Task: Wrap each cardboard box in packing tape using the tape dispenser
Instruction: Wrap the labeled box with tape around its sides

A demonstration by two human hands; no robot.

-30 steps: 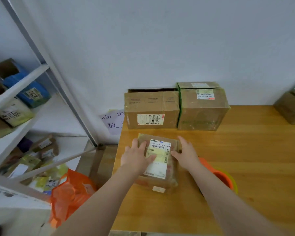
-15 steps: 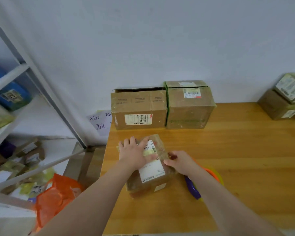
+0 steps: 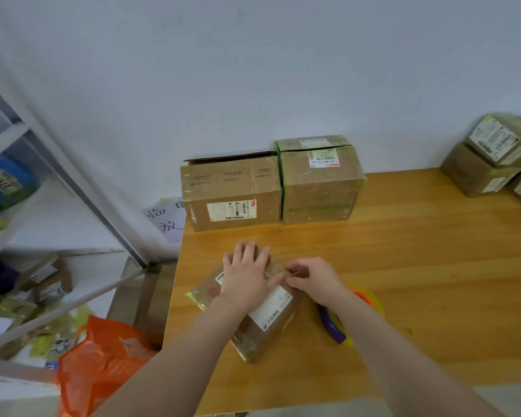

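Pressing hand: the left hand (image 3: pixel 247 278) is lying flat on top of the small cardboard box (image 3: pixel 268 323), fingers straight and spread, pushing down rather than gripping.
Pinching hand: the right hand (image 3: pixel 316 281) is curling its fingers at the box's far right top edge, thumb and forefinger nipping together there. Whether they are catching a tape end or the cardboard itself is not showing clearly.
Small cardboard box: it is sitting skewed on the wooden table (image 3: pixel 418 266), near the table's left edge, under both hands, wearing a white label and a glossy wrap.
Tape dispenser: the tape dispenser (image 3: pixel 333 329), purple, orange and yellow, is lying on the table just right of the box, partly hiding behind the right forearm.
Back row: an open-flapped box (image 3: pixel 232 194) and a taped box (image 3: pixel 319 182) are standing side by side, touching, against the wall.
Far right: a stack of boxes (image 3: pixel 487 164) is sitting on the table's corner.
Left side: a metal shelf (image 3: pixel 73 188) is holding parcels, and an orange bag (image 3: pixel 103 365) is slumping beside the table.
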